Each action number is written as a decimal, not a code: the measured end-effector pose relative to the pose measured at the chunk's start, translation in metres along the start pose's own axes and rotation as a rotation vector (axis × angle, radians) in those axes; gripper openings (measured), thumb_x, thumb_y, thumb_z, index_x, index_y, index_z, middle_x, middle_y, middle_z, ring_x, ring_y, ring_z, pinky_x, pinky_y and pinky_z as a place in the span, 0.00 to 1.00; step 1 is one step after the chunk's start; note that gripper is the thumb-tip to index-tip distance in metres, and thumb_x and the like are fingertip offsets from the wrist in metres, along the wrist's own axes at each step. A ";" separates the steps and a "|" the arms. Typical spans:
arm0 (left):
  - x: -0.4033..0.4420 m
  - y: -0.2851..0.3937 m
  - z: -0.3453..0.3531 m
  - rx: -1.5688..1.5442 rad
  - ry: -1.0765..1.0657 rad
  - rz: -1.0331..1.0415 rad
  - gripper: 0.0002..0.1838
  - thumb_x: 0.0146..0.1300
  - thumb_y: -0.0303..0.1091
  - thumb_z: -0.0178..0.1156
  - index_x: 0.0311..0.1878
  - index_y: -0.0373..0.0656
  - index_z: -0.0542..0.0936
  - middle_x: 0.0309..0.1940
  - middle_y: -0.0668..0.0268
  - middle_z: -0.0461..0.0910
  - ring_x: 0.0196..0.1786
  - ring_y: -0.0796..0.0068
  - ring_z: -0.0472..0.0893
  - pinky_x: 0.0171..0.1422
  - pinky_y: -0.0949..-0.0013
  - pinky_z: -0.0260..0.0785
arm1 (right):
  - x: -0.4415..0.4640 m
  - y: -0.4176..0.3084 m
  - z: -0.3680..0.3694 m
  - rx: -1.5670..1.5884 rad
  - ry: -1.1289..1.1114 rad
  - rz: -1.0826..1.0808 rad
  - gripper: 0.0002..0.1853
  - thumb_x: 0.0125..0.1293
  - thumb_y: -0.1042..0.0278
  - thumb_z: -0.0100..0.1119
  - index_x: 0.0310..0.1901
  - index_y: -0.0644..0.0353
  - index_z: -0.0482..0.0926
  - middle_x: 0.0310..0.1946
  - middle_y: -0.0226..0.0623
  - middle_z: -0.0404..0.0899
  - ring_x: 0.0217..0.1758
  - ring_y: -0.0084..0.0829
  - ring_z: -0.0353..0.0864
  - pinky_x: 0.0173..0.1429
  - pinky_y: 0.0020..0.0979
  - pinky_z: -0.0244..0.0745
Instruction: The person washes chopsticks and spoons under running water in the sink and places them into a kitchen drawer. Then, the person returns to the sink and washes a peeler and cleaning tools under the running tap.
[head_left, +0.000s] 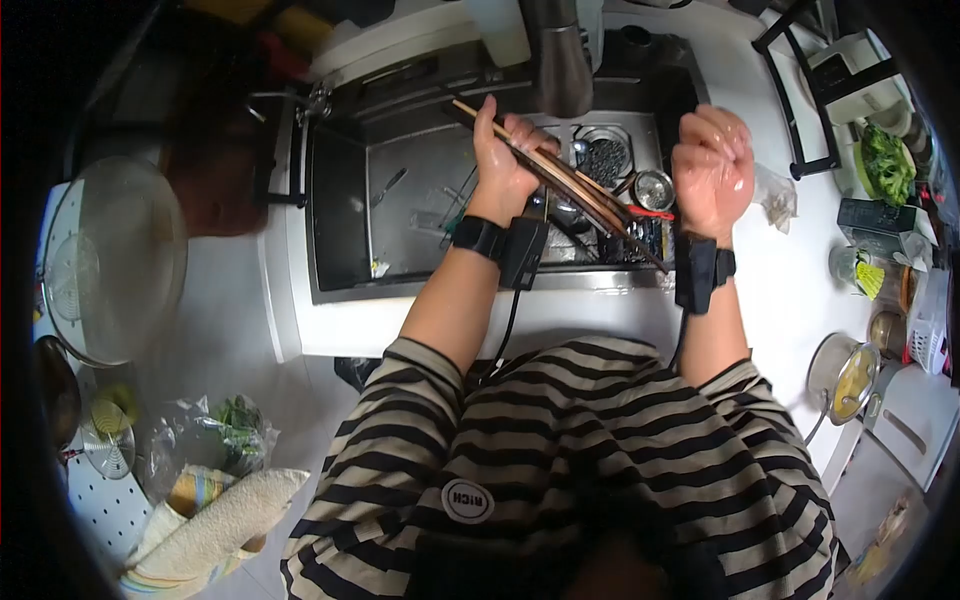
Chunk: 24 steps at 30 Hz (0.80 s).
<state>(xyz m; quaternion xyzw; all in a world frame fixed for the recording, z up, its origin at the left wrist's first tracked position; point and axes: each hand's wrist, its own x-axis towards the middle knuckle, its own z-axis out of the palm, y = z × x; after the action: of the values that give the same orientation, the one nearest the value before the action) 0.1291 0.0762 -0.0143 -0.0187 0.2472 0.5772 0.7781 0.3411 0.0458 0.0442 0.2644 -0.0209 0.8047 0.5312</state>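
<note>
Over the sink [340, 240], my left hand [508, 165] is closed around a bundle of several chopsticks [575, 185], dark and light brown, which slants from upper left to lower right. My right hand [713, 168] is raised at the sink's right edge, wet, with its fingers curled in; whether anything small is inside is hidden. The faucet [565, 75] hangs between the hands. Beneath the chopsticks, a metal strainer [604, 155], a round metal lid or cup [654, 189] and a red-handled item [650, 213] lie in the sink.
A knife-like utensil [390, 186] lies in the sink's left part. On the right counter are a crumpled plastic bag [776, 198], leafy greens [884, 165] and a metal pot [843, 378]. A towel [220, 525] and a bag of greens [240, 425] are at lower left.
</note>
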 end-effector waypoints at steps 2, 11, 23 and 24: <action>0.000 0.000 0.001 -0.039 0.030 0.028 0.25 0.58 0.56 0.52 0.13 0.53 0.59 0.08 0.74 0.54 0.14 0.78 0.56 0.26 0.72 0.53 | 0.000 -0.007 -0.008 -0.106 0.120 -0.032 0.04 0.53 0.76 0.48 0.27 0.56 0.64 0.27 0.27 0.61 0.34 0.25 0.60 0.43 0.27 0.60; 0.001 -0.002 0.006 0.046 -0.024 0.095 0.24 0.58 0.54 0.52 0.14 0.53 0.60 0.08 0.74 0.55 0.14 0.78 0.57 0.26 0.70 0.55 | -0.072 -0.036 -0.071 -2.154 0.396 0.830 0.41 0.49 0.34 0.60 0.57 0.59 0.67 0.41 0.32 0.76 0.47 0.22 0.74 0.45 0.27 0.70; 0.008 0.000 -0.005 0.098 -0.007 0.263 0.22 0.57 0.54 0.57 0.17 0.51 0.64 0.14 0.74 0.61 0.21 0.77 0.64 0.34 0.69 0.63 | -0.045 0.018 -0.052 -1.581 1.136 0.969 0.32 0.62 0.32 0.34 0.32 0.60 0.68 0.15 0.28 0.64 0.08 0.16 0.54 0.09 0.21 0.46; 0.008 -0.004 -0.004 0.079 0.004 0.239 0.19 0.57 0.49 0.60 0.20 0.50 0.66 0.16 0.72 0.63 0.23 0.75 0.66 0.36 0.66 0.65 | -0.045 0.021 -0.067 -1.597 1.227 0.967 0.32 0.62 0.32 0.35 0.32 0.60 0.68 0.15 0.30 0.64 0.07 0.18 0.53 0.09 0.21 0.47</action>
<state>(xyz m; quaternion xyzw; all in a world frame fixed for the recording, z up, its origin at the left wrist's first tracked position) 0.1326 0.0810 -0.0224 0.0403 0.2717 0.6557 0.7033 0.3088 0.0196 -0.0283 -0.6306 -0.3668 0.6766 0.0998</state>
